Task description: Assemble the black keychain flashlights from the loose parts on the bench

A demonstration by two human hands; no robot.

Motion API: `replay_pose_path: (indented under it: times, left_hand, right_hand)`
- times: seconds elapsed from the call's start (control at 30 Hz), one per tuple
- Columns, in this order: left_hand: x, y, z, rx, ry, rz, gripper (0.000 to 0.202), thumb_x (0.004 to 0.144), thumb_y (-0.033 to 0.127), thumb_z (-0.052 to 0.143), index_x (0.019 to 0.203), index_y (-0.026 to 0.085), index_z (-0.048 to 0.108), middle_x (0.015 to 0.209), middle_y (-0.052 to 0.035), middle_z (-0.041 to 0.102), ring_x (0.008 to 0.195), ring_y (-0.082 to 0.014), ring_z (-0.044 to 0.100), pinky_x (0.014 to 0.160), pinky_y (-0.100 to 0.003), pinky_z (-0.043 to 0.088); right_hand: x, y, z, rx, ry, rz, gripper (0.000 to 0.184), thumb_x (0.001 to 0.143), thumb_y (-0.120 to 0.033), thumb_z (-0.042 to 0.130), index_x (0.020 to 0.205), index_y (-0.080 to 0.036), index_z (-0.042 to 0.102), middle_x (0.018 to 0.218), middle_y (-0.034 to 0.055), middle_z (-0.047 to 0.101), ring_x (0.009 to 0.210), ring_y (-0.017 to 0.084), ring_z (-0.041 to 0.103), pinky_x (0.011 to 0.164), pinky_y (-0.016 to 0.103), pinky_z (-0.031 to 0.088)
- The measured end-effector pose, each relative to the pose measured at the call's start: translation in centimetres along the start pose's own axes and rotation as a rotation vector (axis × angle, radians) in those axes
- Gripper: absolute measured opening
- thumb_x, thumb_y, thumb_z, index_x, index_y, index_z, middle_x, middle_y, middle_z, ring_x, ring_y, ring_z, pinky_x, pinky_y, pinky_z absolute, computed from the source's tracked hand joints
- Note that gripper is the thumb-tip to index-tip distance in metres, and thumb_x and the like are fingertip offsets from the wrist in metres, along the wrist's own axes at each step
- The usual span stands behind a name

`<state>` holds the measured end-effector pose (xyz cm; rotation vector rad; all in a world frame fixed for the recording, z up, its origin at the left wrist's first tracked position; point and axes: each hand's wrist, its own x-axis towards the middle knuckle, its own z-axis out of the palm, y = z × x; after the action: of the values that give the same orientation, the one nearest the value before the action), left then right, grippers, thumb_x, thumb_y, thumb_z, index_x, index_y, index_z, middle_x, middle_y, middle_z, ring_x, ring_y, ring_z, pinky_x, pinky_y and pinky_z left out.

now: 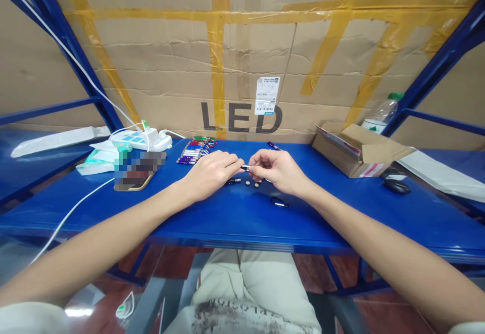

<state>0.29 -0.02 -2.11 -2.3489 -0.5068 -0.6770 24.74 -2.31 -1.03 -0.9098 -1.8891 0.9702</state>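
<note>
My left hand (215, 169) and my right hand (275, 168) meet above the middle of the table. Between their fingertips is a small black-and-silver penlight (245, 168), lying roughly sideways; my fingers cover both of its ends. Just below on the tabletop lie several round button cells (247, 183). A short black tube (234, 181) with a silver end rests under my left fingers. Nearer to me lies a black clip piece (279, 202) with a shiny band. Beyond my left hand, colourful penlights (192, 152) with clips lie side by side in a row.
A blue table (227, 223) spans the view. On the left are a phone (140, 171), a power strip (142, 138) and a tissue pack (102, 157). To the right stand an open cardboard box (356, 149), a black mouse (396, 186) and a bottle (382, 113). A purple penlight (273, 146) lies behind my right hand.
</note>
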Motion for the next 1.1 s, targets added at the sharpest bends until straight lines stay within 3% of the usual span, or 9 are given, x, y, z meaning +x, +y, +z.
replay_pose_path:
  times: [0.13, 0.27, 0.47, 0.53, 0.63, 0.73, 0.87, 1.1]
  left_hand:
    - [0.0, 0.0, 0.0, 0.037, 0.025, 0.040, 0.031, 0.118, 0.029, 0.043, 0.110, 0.014, 0.069, 0.092, -0.0072, 0.073, 0.081, -0.0197, 0.066, 0.074, -0.035, 0.046]
    - [0.2, 0.2, 0.0, -0.064, 0.033, -0.038, 0.032, 0.118, 0.033, 0.045, 0.115, 0.014, 0.071, 0.099, -0.0085, 0.075, 0.086, -0.0202, 0.068, 0.078, -0.035, 0.049]
    - [0.3, 0.3, 0.3, -0.301, 0.027, -0.205, 0.031, 0.115, 0.035, 0.050, 0.122, 0.016, 0.073, 0.108, -0.0101, 0.072, 0.097, -0.0223, 0.068, 0.088, -0.036, 0.053]
    - [0.2, 0.1, 0.6, -0.339, 0.013, -0.240, 0.030, 0.114, 0.037, 0.052, 0.121, 0.016, 0.074, 0.107, -0.0106, 0.069, 0.099, -0.0234, 0.066, 0.090, -0.038, 0.054]
    - [0.1, -0.1, 0.9, -0.378, -0.013, -0.268, 0.030, 0.113, 0.038, 0.054, 0.119, 0.016, 0.074, 0.110, -0.0108, 0.069, 0.101, -0.0244, 0.065, 0.093, -0.040, 0.054]
    - [0.1, -0.1, 1.0, -0.398, -0.022, -0.284, 0.030, 0.113, 0.039, 0.055, 0.118, 0.016, 0.073, 0.113, -0.0112, 0.070, 0.103, -0.0250, 0.065, 0.094, -0.040, 0.054]
    - [0.2, 0.1, 0.8, -0.410, -0.025, -0.285, 0.029, 0.113, 0.038, 0.055, 0.118, 0.015, 0.072, 0.113, -0.0116, 0.070, 0.102, -0.0250, 0.065, 0.094, -0.041, 0.054]
    - [0.2, 0.0, 0.7, -0.395, -0.010, -0.273, 0.030, 0.114, 0.039, 0.054, 0.116, 0.016, 0.072, 0.110, -0.0112, 0.070, 0.100, -0.0250, 0.064, 0.093, -0.041, 0.054]
  right_hand:
    - [0.2, 0.2, -0.1, 0.078, -0.013, 0.035, 0.023, 0.085, -0.039, 0.081, 0.087, -0.019, 0.069, 0.073, 0.0021, 0.076, 0.063, 0.017, 0.069, 0.064, 0.030, 0.056]
    - [0.4, 0.4, -0.4, 0.090, -0.045, 0.035, 0.030, 0.085, -0.045, 0.083, 0.088, -0.020, 0.068, 0.073, 0.0023, 0.075, 0.066, 0.017, 0.068, 0.067, 0.031, 0.056]
    - [0.1, -0.3, -2.1, -0.155, -0.031, -0.039, 0.026, 0.093, -0.045, 0.075, 0.091, -0.022, 0.063, 0.079, -0.0010, 0.067, 0.069, 0.016, 0.059, 0.065, 0.028, 0.047]
    - [-0.1, -0.8, -3.2, -0.298, -0.171, 0.018, 0.026, 0.091, -0.044, 0.076, 0.087, -0.022, 0.062, 0.075, -0.0016, 0.066, 0.067, 0.015, 0.056, 0.062, 0.027, 0.043]
    - [-0.4, -1.6, -5.0, -0.419, -0.525, 0.184, 0.026, 0.089, -0.044, 0.076, 0.084, -0.021, 0.064, 0.070, -0.0014, 0.067, 0.064, 0.015, 0.056, 0.058, 0.027, 0.041]
    - [-0.5, -1.9, -5.9, -0.499, -0.659, 0.267, 0.023, 0.085, -0.040, 0.078, 0.081, -0.020, 0.068, 0.071, -0.0002, 0.070, 0.064, 0.015, 0.056, 0.057, 0.026, 0.040]
    - [-0.6, -1.7, -5.6, -0.533, -0.745, 0.321, 0.012, 0.081, -0.029, 0.075, 0.083, -0.018, 0.076, 0.073, 0.0004, 0.073, 0.064, 0.015, 0.058, 0.058, 0.026, 0.042]
    - [-0.7, -1.6, -4.3, -0.602, -0.672, 0.224, 0.007, 0.075, -0.016, 0.070, 0.078, -0.021, 0.075, 0.067, -0.0024, 0.071, 0.059, 0.014, 0.056, 0.058, 0.027, 0.041]
